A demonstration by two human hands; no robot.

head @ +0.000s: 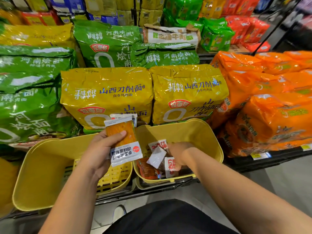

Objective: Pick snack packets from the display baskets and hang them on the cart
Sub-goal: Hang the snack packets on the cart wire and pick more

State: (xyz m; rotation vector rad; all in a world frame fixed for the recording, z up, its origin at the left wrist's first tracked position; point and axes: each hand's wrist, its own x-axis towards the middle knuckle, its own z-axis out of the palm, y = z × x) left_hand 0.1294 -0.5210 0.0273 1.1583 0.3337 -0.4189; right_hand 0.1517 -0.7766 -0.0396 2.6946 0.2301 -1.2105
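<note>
My left hand [99, 149] holds a small stack of orange-and-white snack packets [123, 141] upright above the gap between two yellow display baskets, thumb pressed on the front packet. My right hand [179, 154] reaches down into the right yellow basket [202, 132], fingers curled around red-and-white snack packets [170, 164] lying there. More red packets [146, 169] lie at the basket's bottom left. The left yellow basket [43, 162] shows only its slotted floor. No cart is in view.
Behind the baskets, large yellow noodle multipacks [108, 95] stand on the shelf, with green packs [30, 92] to the left and orange packs [270, 107] to the right. The dark shelf edge [263, 159] carries price tags. Grey floor and my dark trousers are below.
</note>
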